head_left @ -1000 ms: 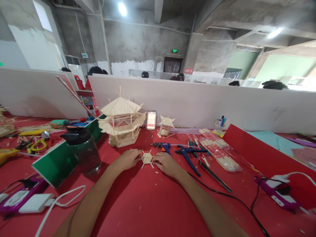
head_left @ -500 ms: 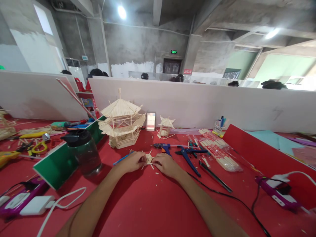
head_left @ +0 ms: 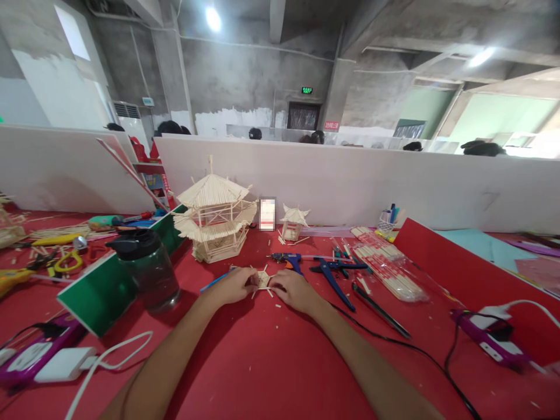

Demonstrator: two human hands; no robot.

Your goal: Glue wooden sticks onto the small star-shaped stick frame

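Note:
A small frame of pale wooden sticks [head_left: 263, 280] lies on the red table, with stick ends jutting out around it. My left hand [head_left: 240, 284] grips its left side with curled fingers. On the opposite side, my right hand [head_left: 294, 289] has its fingers closed at the frame's edge. Just behind my right hand lies a blue glue gun [head_left: 292, 260]. A blue pen-like stick [head_left: 217, 280] is partly hidden by my left hand. Farther back stand a large stick pavilion [head_left: 214, 213] and a small stick pavilion [head_left: 294, 223].
A dark water bottle [head_left: 146, 271] stands left beside a green board [head_left: 98, 300]. On the right lie a blue cutter [head_left: 335, 280], a black rod-like tool [head_left: 380, 310], bagged sticks [head_left: 389, 268] and a black cable [head_left: 394, 343]. A white partition [head_left: 350, 186] closes off the back.
The whole view has shifted very slightly. Both hands stay at the stick frame, and nothing has visibly been taken up or let go.

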